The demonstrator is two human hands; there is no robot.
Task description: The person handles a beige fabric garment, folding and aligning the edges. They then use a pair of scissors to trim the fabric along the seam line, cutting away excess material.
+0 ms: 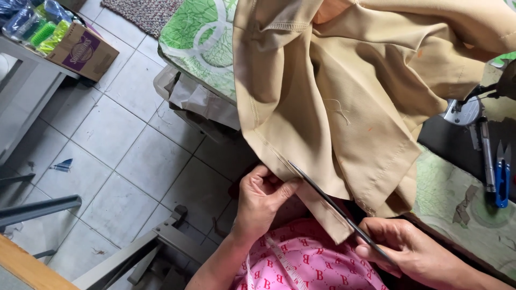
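A tan garment (344,96) hangs down from the top of the head view, folded over itself with stitched hems. My left hand (260,201) pinches its lower left edge between thumb and fingers. My right hand (408,249) grips a long thin dark metal blade (333,204), which looks like scissors or a ruler. The blade lies slanted along the garment's bottom hem, its tip close to my left thumb. A pale measuring tape (282,263) hangs over my pink patterned top.
A green patterned tablecloth (196,37) covers a table behind the garment. At right lie a blue thread snipper (502,180), a pen-like tool (486,156) and a sewing machine part (462,110). A cardboard box (83,51) sits upper left above the grey tiled floor (123,139).
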